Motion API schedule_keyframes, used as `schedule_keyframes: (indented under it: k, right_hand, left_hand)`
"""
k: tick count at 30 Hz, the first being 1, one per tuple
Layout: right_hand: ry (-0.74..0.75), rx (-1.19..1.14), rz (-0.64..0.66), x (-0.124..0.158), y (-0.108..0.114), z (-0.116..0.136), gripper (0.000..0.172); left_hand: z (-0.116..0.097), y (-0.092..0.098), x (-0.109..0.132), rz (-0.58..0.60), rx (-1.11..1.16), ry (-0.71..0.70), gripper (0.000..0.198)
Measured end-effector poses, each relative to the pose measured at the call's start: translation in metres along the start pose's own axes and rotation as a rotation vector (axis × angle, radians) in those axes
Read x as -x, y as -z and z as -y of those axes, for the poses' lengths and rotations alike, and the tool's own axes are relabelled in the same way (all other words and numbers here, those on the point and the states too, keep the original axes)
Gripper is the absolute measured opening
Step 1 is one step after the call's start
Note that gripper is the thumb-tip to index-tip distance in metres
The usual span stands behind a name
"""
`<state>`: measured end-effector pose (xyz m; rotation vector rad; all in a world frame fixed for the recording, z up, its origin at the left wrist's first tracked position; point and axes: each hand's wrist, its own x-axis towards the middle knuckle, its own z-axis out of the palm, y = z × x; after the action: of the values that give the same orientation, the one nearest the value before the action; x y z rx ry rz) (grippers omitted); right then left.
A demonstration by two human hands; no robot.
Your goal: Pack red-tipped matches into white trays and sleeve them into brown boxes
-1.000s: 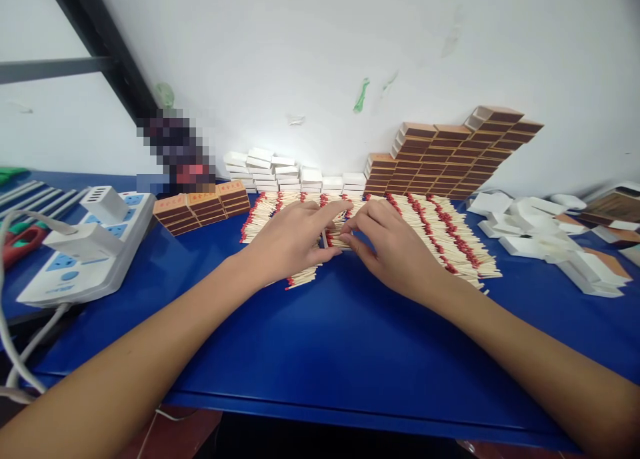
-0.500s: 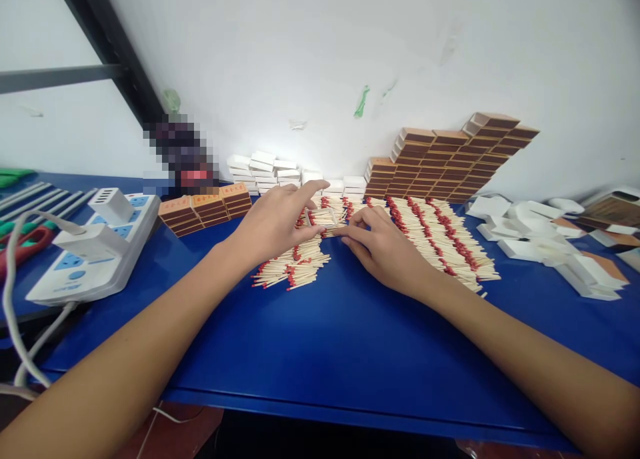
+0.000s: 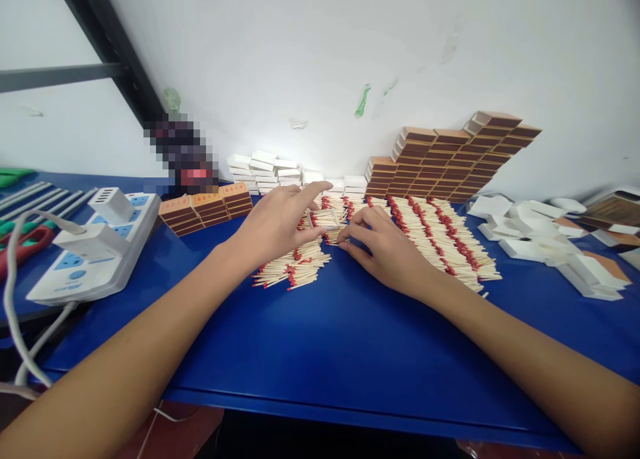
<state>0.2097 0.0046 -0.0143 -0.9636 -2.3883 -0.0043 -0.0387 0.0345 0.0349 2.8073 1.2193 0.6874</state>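
Note:
My left hand [image 3: 275, 222] holds a small white matchbox tray [image 3: 332, 227] between its thumb and fingers; matches lie inside it. My right hand [image 3: 383, 245] is just right of the tray, its thumb and fingertips drawn together at the near edge of the matches. Whatever those fingertips hold is too small to make out. Below the left hand spreads a loose pile of red-tipped matches [image 3: 295, 272]. Several rows of matches [image 3: 450, 235] lie side by side to the right of my right hand.
Brown-sided matchboxes [image 3: 445, 165] are stacked against the wall, with white trays [image 3: 263, 169] left of them. More matchboxes [image 3: 207, 209] stand left, near a power strip [image 3: 100, 252] with cables. Loose white trays [image 3: 545, 232] are heaped right. The blue table [image 3: 320, 352] ends in front.
My right fingertips have moved slightly left and down, away from the tray's near edge. The left hand and the tray have stayed almost still.

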Motion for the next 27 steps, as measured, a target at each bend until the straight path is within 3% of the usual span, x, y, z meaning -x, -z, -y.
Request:
schedule_keyframes:
  k: [6, 27]
  right_hand:
    - [-0.007, -0.003, 0.007, -0.001, -0.001, 0.0, 0.01]
    - [-0.057, 0.006, 0.015, 0.0, -0.001, 0.007, 0.011]
  left_hand:
    - [0.0, -0.001, 0.001, -0.011, -0.007, -0.011, 0.067]
    - [0.001, -0.003, 0.001, -0.011, -0.019, -0.015, 0.067]
